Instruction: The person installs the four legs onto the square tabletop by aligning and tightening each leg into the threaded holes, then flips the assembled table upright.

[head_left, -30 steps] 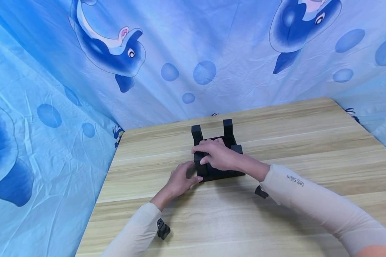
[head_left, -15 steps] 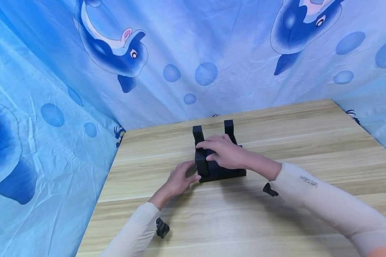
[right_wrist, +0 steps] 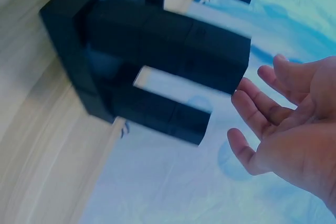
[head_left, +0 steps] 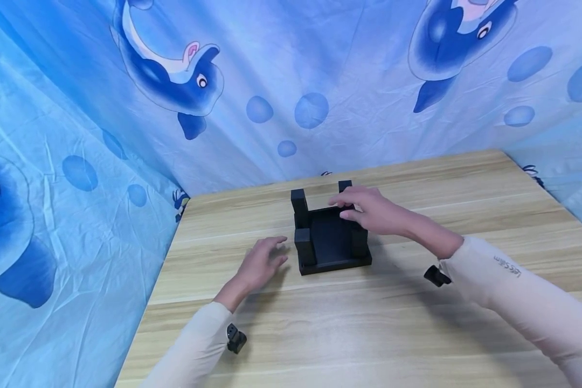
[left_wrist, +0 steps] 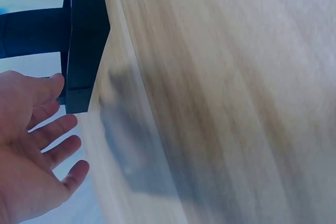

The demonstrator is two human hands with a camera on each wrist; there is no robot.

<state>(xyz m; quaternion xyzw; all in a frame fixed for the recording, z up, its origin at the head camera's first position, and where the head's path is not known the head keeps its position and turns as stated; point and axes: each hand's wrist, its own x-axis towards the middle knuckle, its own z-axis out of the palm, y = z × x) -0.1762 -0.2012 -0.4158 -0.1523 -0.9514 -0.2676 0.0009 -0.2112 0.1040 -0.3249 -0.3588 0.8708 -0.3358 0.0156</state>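
A black square base [head_left: 331, 237] with an upright post at each corner, like a small upturned table, sits on the wooden tabletop. Just left of it, my left hand [head_left: 258, 265] holds nothing, its fingers loosely bent. The left wrist view shows that hand [left_wrist: 26, 145] beside the base's edge [left_wrist: 86, 40], the thumb close to it; contact is unclear. My right hand [head_left: 375, 211] hovers over the right-hand posts and partly hides the far one. In the right wrist view its loosely spread fingers [right_wrist: 252, 111] lie just beyond the end of a post [right_wrist: 173, 40], gripping nothing.
The light wooden tabletop [head_left: 320, 328] surrounds the black piece. Blue cloth [head_left: 281, 64] printed with dolphins and bubbles hangs behind the table and along its sides. A small black camera sits on each wrist, the left one [head_left: 236, 338] and the right one [head_left: 436, 276].
My right hand has moved right, from above the left posts to the right ones. The left hand has drawn back leftward from the front-left corner. The black piece stays put.
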